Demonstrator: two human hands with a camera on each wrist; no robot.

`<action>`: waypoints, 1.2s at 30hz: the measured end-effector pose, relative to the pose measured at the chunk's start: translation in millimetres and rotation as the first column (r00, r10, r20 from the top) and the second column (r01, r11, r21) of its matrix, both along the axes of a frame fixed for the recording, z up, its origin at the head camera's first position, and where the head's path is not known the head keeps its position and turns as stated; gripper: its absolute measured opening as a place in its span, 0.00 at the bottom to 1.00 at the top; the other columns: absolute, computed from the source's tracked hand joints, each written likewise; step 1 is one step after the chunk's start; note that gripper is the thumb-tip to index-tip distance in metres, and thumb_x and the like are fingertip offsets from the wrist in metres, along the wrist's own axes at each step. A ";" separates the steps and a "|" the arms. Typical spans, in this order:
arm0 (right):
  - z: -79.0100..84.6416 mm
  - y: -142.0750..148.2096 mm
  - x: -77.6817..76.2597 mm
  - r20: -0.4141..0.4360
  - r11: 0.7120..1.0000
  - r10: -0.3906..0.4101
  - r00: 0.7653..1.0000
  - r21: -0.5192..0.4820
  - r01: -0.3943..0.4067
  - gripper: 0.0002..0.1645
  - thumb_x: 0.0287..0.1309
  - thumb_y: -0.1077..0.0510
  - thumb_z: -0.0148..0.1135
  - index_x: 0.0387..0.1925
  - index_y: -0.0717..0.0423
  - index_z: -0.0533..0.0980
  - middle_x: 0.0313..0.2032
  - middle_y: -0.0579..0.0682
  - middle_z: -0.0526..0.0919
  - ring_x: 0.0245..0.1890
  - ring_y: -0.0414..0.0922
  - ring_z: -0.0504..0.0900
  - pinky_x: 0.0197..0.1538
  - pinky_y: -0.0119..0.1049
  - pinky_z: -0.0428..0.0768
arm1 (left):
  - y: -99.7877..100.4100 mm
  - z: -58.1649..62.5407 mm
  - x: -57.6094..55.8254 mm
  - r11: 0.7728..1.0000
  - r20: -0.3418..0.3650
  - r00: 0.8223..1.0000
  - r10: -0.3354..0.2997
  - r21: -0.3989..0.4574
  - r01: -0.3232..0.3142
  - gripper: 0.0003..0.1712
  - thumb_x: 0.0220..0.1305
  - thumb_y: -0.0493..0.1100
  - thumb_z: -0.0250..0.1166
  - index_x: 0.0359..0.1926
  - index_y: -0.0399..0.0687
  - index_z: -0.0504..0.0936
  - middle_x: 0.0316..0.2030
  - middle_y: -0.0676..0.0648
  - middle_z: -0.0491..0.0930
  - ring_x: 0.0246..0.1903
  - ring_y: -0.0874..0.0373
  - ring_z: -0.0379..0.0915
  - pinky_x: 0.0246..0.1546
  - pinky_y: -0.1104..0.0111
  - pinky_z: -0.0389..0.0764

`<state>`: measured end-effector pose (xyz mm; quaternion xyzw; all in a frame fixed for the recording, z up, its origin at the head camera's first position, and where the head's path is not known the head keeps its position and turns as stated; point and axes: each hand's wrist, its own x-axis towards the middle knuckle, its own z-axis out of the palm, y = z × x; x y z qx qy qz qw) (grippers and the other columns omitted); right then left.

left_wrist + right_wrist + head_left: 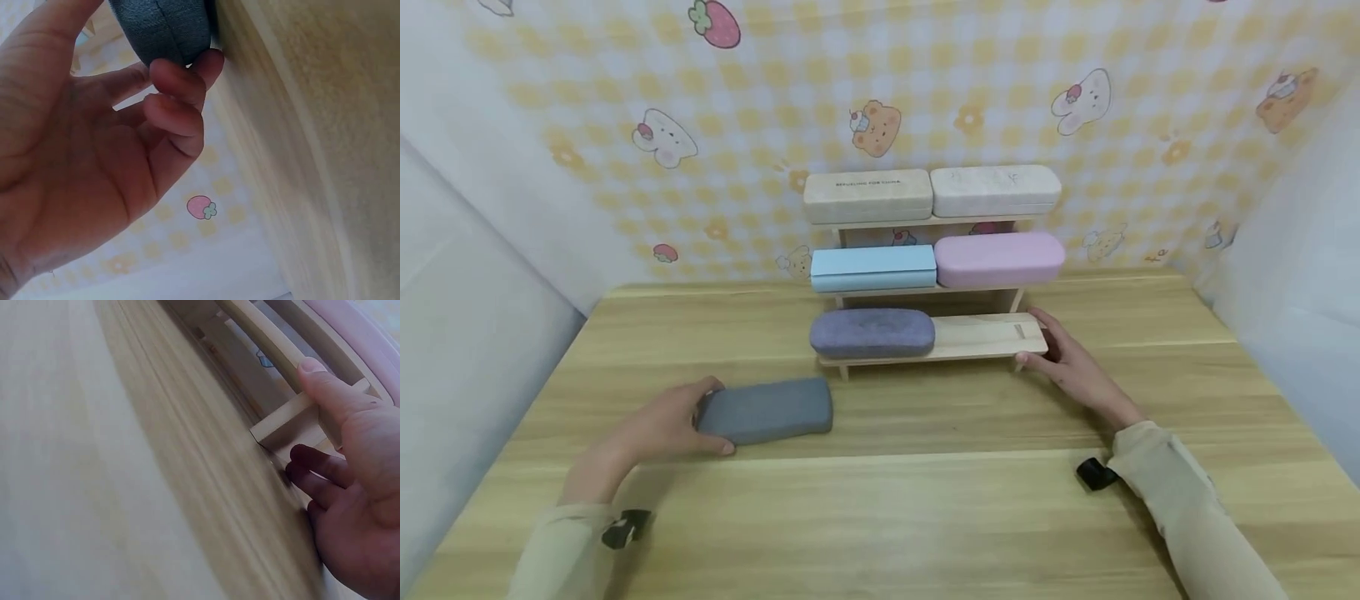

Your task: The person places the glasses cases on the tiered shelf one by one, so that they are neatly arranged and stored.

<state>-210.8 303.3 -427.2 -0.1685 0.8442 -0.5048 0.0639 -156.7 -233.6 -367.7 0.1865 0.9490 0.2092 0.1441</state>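
Note:
A grey glasses case lies on the table in front of the stand's left end. My left hand grips its left end, thumb on the near side and fingers on the far side; in the left wrist view the fingertips touch the end of the case. My right hand holds the right end of the bottom shelf of a three-tier wooden stand. In the right wrist view the thumb presses the shelf's front edge, other fingers by the leg. A purple-grey glasses case occupies the left half of that shelf.
On the middle shelf sit a light blue case and a pink case. The top shelf carries a beige case and a white case. A yellow checked cloth hangs behind the wooden table.

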 end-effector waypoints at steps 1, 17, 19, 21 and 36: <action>-0.4 -1.3 -0.9 -0.003 1.000 -0.008 1.000 0.007 0.008 0.46 0.64 0.55 0.57 0.73 0.53 0.41 0.56 0.66 0.68 0.51 0.50 0.73 0.45 0.25 0.71 | -1.2 -0.2 1.5 1.000 0.003 1.000 0.010 -0.005 -0.010 0.47 0.37 0.60 0.76 0.50 0.32 0.70 0.35 0.46 0.76 0.32 0.56 0.70 0.33 0.62 0.71; 1.8 -3.5 -7.3 0.002 1.000 -0.003 1.000 0.014 0.003 0.46 0.63 0.55 0.58 0.73 0.54 0.42 0.56 0.66 0.69 0.48 0.36 0.73 0.44 0.23 0.71 | -3.6 -0.6 3.3 1.000 -0.044 0.999 0.028 -0.010 -0.028 0.43 0.36 0.52 0.79 0.50 0.34 0.71 0.42 0.41 0.78 0.41 0.48 0.74 0.42 0.54 0.72; 1.1 -2.0 -6.8 -0.008 1.000 0.000 1.000 0.015 0.000 0.46 0.63 0.56 0.58 0.72 0.55 0.42 0.55 0.66 0.70 0.47 0.34 0.73 0.44 0.23 0.71 | -3.2 -2.2 2.3 1.000 -0.049 0.999 0.017 -0.015 -0.017 0.45 0.36 0.52 0.79 0.53 0.34 0.71 0.44 0.40 0.78 0.43 0.46 0.74 0.44 0.53 0.72; 1.2 -0.1 -7.1 -0.024 1.000 -0.004 1.000 0.017 0.004 0.45 0.63 0.58 0.58 0.72 0.55 0.43 0.54 0.66 0.70 0.46 0.33 0.73 0.43 0.22 0.71 | -2.0 -3.4 0.2 1.000 -0.051 0.999 0.010 -0.008 -0.010 0.46 0.38 0.51 0.78 0.57 0.35 0.70 0.46 0.37 0.77 0.46 0.44 0.73 0.45 0.51 0.71; 2.9 -2.2 -2.6 -0.019 0.999 0.028 0.999 -0.029 -0.028 0.44 0.65 0.59 0.54 0.73 0.54 0.41 0.56 0.66 0.67 0.47 0.36 0.72 0.44 0.23 0.69 | -1.0 -0.3 2.0 0.999 -0.158 0.986 -0.051 -0.017 0.048 0.43 0.38 0.49 0.78 0.54 0.31 0.73 0.37 0.45 0.78 0.32 0.57 0.71 0.34 0.62 0.73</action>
